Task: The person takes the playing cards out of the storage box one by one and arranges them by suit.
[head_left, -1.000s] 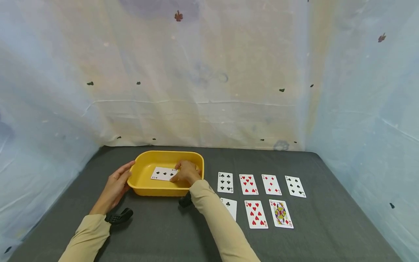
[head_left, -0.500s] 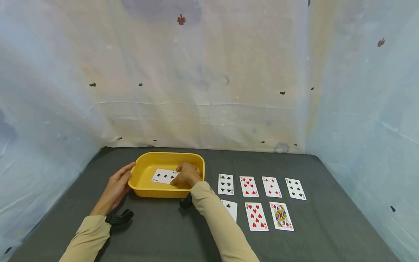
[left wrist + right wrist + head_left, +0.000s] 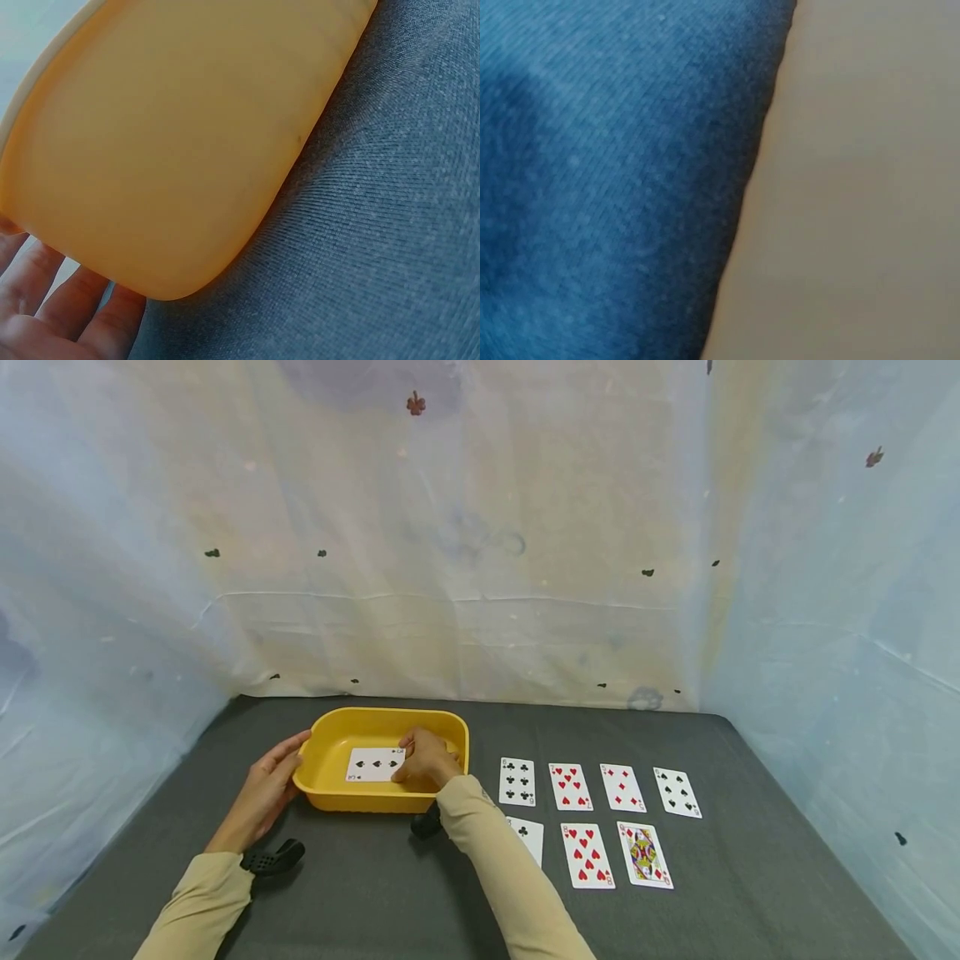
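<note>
My right hand [image 3: 426, 756] reaches into a yellow plastic tray [image 3: 382, 803] in the head view. Thumb and index finger pinch the right end of a white playing card [image 3: 373, 765] with black spades in a row; the card lies sideways, face up, low in the tray. At the tray's left end, my left hand [image 3: 260, 793] touches the rim and outer wall with extended fingers. In the left wrist view, the left hand [image 3: 67, 307] has its fingertips against the tray's outer end wall [image 3: 172, 150]. Only the tray's outer side [image 3: 847, 187] and cloth show in the right wrist view.
Face-up cards lie in two rows right of the tray, including a club card [image 3: 517, 782], a heart card [image 3: 587, 856] and a queen of diamonds [image 3: 645, 855]. The right sleeve [image 3: 502, 868] partly covers another club card [image 3: 531, 839]. Dark cloth [image 3: 750, 860] covers the table.
The spade card in the tray has turned slightly and lies straighter along it. The right thumb and index finger shift a little with it. The left hand and the tray stay put.
</note>
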### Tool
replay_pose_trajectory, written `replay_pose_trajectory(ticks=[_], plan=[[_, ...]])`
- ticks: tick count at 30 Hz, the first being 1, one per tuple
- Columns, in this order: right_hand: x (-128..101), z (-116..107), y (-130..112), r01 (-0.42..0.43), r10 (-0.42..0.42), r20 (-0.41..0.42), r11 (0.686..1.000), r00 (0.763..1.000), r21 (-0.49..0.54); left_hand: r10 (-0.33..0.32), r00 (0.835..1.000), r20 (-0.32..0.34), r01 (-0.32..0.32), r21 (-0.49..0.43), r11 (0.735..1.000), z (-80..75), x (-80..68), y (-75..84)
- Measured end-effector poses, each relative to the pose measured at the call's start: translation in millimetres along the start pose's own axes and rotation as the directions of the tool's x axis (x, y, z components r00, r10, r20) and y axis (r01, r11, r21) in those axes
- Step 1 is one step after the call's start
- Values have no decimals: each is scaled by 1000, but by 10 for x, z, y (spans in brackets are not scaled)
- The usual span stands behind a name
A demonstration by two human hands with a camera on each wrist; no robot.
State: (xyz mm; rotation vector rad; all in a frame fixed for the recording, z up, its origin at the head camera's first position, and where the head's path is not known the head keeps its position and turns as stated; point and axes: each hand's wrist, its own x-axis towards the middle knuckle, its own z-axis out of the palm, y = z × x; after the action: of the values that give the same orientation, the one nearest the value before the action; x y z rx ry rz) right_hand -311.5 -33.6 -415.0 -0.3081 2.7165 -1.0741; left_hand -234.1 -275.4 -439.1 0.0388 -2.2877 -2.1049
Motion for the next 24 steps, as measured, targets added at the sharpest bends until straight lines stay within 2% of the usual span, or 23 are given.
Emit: replay_pose_trajectory(ticks=[6,11,17,20,24], plan=[[25,7,22,25,-25,-4,986,1000,164,1,1000,-4,-1,4,1000,2,2,-3],[28,10,37,55,-55,-8,955,998,291,0,1000,-2,0,0,1000,3,6,-7],[7,-24,18,29,-44,21,876,999,482,15,1000,9,-15,-8,1000,-10,11,-17],[6,-43,-3,3,-22,30,846,999,533,21,1000,17,-20,-12,1000,-19,9,-19],[35,-43,-12,21,-37,14,800,999,600,16,1000,18,-15,-12,1000,-20,0,-12]])
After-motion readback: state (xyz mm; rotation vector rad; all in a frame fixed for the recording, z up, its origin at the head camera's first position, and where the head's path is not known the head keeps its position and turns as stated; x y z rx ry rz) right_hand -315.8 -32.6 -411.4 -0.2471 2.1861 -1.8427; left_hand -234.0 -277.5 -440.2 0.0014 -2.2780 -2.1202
